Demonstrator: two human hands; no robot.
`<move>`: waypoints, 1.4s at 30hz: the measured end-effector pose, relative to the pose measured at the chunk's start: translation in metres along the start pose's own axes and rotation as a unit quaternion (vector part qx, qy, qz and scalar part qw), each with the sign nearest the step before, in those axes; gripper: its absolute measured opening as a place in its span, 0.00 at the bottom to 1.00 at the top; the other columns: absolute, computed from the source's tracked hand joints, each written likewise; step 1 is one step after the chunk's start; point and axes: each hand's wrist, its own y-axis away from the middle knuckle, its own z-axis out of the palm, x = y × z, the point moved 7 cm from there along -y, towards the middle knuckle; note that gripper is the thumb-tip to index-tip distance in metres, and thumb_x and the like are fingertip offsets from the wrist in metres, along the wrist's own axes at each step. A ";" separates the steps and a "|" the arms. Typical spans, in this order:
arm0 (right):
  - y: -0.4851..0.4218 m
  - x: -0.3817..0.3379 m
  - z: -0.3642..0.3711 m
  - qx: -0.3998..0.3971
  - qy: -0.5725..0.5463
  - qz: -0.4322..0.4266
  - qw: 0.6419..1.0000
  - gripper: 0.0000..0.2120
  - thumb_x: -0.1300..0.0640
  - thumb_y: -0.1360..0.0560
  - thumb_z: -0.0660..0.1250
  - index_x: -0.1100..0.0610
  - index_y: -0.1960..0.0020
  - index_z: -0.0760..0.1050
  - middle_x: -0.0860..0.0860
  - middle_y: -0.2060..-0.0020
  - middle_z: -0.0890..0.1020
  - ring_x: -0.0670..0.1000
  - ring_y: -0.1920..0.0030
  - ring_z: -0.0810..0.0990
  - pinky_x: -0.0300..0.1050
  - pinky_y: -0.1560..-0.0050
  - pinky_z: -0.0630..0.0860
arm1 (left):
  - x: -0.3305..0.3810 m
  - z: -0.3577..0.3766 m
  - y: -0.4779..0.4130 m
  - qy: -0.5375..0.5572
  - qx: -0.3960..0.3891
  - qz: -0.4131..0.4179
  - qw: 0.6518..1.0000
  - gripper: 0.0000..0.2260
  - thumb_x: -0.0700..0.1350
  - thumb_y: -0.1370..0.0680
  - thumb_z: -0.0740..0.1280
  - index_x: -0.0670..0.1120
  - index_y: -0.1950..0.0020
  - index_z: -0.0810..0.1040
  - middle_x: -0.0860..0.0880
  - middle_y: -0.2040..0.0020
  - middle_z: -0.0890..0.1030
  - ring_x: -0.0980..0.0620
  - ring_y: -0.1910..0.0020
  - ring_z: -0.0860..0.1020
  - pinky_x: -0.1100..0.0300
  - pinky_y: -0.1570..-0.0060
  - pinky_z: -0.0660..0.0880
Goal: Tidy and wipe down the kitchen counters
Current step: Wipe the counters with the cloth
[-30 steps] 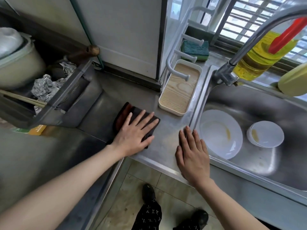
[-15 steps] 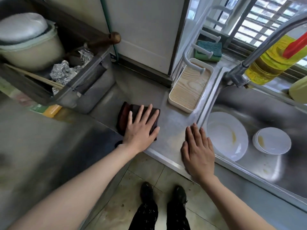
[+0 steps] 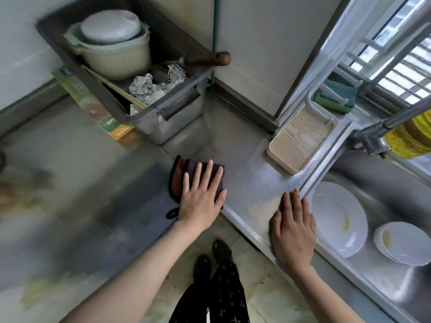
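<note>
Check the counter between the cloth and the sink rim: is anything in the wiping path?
Only the right hand, which rests flat on the counter beside the sink rim. The stretch to the right of the cloth, pressed under the left hand, shows bare steel. The white tray stands farther back, off that line.

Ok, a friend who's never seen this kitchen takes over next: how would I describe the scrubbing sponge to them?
Find the steel sink on the right and follow its faucet back toward the barred window. The sponge lies by the sill, behind the white tray with a wood-grain base. It is a thick teal-over-green block, unlike the flat dark cloth under the left hand.
</note>
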 end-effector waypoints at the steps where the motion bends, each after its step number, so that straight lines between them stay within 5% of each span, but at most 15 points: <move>1: 0.001 -0.001 -0.002 0.003 0.002 0.000 1.000 0.27 0.48 0.22 0.45 0.57 0.26 0.60 0.53 0.25 0.56 0.56 0.25 0.55 0.55 0.29 0.53 | -0.002 0.001 0.009 0.001 0.009 -0.005 1.000 0.26 0.58 0.22 0.47 0.50 0.26 0.56 0.46 0.25 0.59 0.44 0.27 0.59 0.41 0.32 0.58; 4: -0.005 -0.031 -0.011 0.016 -0.002 -0.066 0.998 0.27 0.50 0.23 0.50 0.60 0.27 0.62 0.58 0.26 0.58 0.57 0.26 0.53 0.54 0.28 0.45 | -0.012 0.000 0.015 0.003 0.020 -0.025 0.999 0.25 0.58 0.23 0.49 0.51 0.27 0.62 0.47 0.27 0.64 0.44 0.29 0.64 0.42 0.35 0.62; 9: -0.043 -0.139 -0.002 -0.077 -0.054 -0.273 0.957 0.27 0.48 0.22 0.44 0.58 0.26 0.60 0.55 0.25 0.57 0.55 0.25 0.52 0.59 0.27 0.54 | -0.027 0.001 0.008 0.016 0.004 -0.070 0.997 0.25 0.59 0.22 0.47 0.53 0.26 0.60 0.48 0.26 0.62 0.45 0.28 0.62 0.42 0.34 0.61; 16: -0.079 -0.157 0.021 -0.102 -0.008 -0.291 0.951 0.25 0.48 0.19 0.43 0.53 0.23 0.45 0.50 0.24 0.46 0.50 0.25 0.40 0.50 0.26 0.38 | -0.109 0.006 0.063 0.096 0.042 -0.377 0.920 0.28 0.59 0.23 0.43 0.50 0.25 0.55 0.45 0.23 0.52 0.42 0.25 0.52 0.38 0.32 0.53; 24: -0.080 -0.156 0.026 -0.099 0.001 -0.299 0.949 0.27 0.47 0.20 0.41 0.54 0.24 0.45 0.49 0.24 0.44 0.48 0.25 0.39 0.51 0.27 0.38 | -0.075 0.003 0.045 0.042 0.013 -0.194 0.980 0.25 0.58 0.20 0.43 0.51 0.25 0.56 0.47 0.25 0.58 0.42 0.27 0.59 0.37 0.36 0.63; 29: -0.081 -0.157 0.028 -0.103 0.004 -0.293 0.950 0.28 0.47 0.21 0.39 0.55 0.24 0.45 0.51 0.24 0.48 0.51 0.24 0.43 0.53 0.27 0.43 | -0.146 -0.004 0.033 0.106 0.003 -0.400 0.910 0.25 0.56 0.19 0.47 0.52 0.24 0.47 0.47 0.23 0.46 0.44 0.25 0.46 0.40 0.30 0.48; 35: -0.080 -0.158 0.027 -0.108 0.005 -0.292 0.950 0.29 0.44 0.22 0.39 0.54 0.24 0.48 0.50 0.24 0.48 0.52 0.24 0.45 0.53 0.27 0.44 | -0.063 0.008 0.061 0.074 0.016 -0.259 0.963 0.24 0.57 0.20 0.49 0.51 0.25 0.56 0.47 0.24 0.57 0.43 0.27 0.58 0.38 0.35 0.60; 38: -0.081 -0.157 0.028 -0.112 0.008 -0.296 0.949 0.29 0.43 0.21 0.38 0.54 0.24 0.46 0.49 0.24 0.45 0.50 0.24 0.42 0.53 0.27 0.42 | -0.074 0.006 0.058 0.084 0.010 -0.285 0.955 0.23 0.57 0.20 0.48 0.53 0.25 0.56 0.49 0.24 0.57 0.44 0.26 0.57 0.40 0.33 0.59; 42: -0.080 -0.156 0.028 -0.110 0.006 -0.294 0.950 0.29 0.44 0.22 0.40 0.54 0.24 0.48 0.51 0.23 0.49 0.53 0.24 0.45 0.54 0.27 0.44 | -0.146 -0.008 0.037 0.110 -0.011 -0.381 0.918 0.24 0.57 0.20 0.43 0.55 0.24 0.46 0.50 0.23 0.46 0.46 0.25 0.45 0.42 0.30 0.49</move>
